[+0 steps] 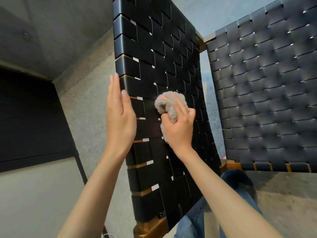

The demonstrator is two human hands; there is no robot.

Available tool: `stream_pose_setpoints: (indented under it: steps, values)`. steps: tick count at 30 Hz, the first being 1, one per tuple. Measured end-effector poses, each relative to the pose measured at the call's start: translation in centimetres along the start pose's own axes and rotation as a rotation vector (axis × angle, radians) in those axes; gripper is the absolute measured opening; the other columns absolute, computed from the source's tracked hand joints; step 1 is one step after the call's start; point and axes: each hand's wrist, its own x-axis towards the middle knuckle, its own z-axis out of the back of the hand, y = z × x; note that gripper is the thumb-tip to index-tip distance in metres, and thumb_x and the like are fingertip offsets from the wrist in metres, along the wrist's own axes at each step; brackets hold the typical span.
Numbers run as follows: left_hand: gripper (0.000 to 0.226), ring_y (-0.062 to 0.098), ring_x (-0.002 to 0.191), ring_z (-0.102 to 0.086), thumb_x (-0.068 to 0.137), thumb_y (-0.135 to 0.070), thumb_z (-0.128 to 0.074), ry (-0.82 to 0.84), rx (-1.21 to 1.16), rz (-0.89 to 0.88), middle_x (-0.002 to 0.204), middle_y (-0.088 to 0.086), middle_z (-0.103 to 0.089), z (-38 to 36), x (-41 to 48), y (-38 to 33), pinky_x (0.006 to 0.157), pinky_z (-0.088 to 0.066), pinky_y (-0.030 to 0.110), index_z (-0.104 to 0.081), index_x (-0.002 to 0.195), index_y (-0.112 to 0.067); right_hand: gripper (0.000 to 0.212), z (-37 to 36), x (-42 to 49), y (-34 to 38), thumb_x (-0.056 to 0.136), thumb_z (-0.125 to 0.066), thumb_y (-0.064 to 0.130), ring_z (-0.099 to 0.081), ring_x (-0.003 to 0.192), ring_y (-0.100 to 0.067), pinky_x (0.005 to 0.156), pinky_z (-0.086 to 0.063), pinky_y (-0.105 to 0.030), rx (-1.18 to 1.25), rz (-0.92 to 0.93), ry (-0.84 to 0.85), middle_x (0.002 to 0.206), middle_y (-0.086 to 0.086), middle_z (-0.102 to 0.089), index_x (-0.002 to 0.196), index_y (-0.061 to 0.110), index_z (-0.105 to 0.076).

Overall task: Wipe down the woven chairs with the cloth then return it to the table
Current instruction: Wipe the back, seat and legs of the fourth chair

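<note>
My left hand (pixel 120 117), fingers straight, braces the edge of the woven chair back (pixel 163 48) while my right hand (pixel 178 127) grips the bunched cloth (pixel 167 104) against its middle, so I should press evenly and work row by row.

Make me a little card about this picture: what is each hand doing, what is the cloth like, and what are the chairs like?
left hand: fingers straight, flat against the edge of the near black woven-strap chair panel
right hand: grips the fluffy beige cloth, pressing it on that panel
other woven panel: black, to the right, untouched
frame: brown wood
table: not in view
</note>
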Motion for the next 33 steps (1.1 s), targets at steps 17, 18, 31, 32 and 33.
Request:
stream_pose_setpoints:
  steps: [17,18,31,32,33]
  values:
    - [0.058,-0.003,0.142,-0.007,0.101,-0.011,-0.04,-0.043,0.196,-0.183,0.159,-0.003,-0.01,-1.6,0.7,0.2,0.109,-0.006,0.003,-0.012,0.151,-0.015,0.039,4.4,8.4,-16.6,0.099,-0.04,0.034,-0.048,0.117,-0.037,0.104,-0.029,-0.039,-0.392,-0.689,0.025,0.123,-0.019,-0.059,0.127,0.01,-0.053]
    - [0.058,-0.004,0.141,-0.007,0.101,-0.011,-0.041,-0.046,0.187,-0.18,0.159,-0.003,-0.011,-1.6,0.6,0.2,0.108,-0.006,0.002,-0.012,0.151,-0.016,0.04,4.5,8.2,-15.9,0.1,-0.04,0.035,-0.05,0.117,-0.037,0.103,-0.03,-0.039,-0.4,-0.697,0.033,0.123,-0.019,-0.059,0.127,0.009,-0.054]
    - [0.044,-0.001,0.142,-0.016,0.104,-0.014,-0.032,-0.035,-0.126,-0.096,0.156,-0.007,-0.022,-0.8,0.7,0.2,0.117,-0.016,0.019,-0.027,0.148,-0.017,0.054,-0.7,0.6,5.2,0.092,-0.053,0.013,-0.044,0.103,-0.006,0.08,-0.037,-0.008,0.092,-0.18,0.085,0.113,0.024,-0.055,0.101,0.066,-0.043]
    - [0.044,-0.001,0.142,-0.017,0.103,-0.015,-0.033,-0.032,-0.149,-0.095,0.155,-0.007,-0.022,-0.7,0.7,0.3,0.116,-0.017,0.019,-0.028,0.147,-0.017,0.054,-1.1,1.3,6.6,0.09,-0.053,0.011,-0.046,0.103,-0.009,0.083,-0.039,-0.01,0.109,-0.122,0.091,0.118,0.015,-0.06,0.102,0.064,-0.043]
    - [0.044,-0.001,0.142,-0.018,0.103,-0.015,-0.033,-0.03,-0.172,-0.095,0.155,-0.008,-0.023,-0.7,0.7,0.4,0.116,-0.018,0.019,-0.029,0.147,-0.017,0.054,-1.6,2.1,7.8,0.088,-0.053,0.01,-0.048,0.103,-0.01,0.089,-0.041,-0.016,0.12,-0.062,0.091,0.121,0.008,-0.063,0.104,0.061,-0.045]
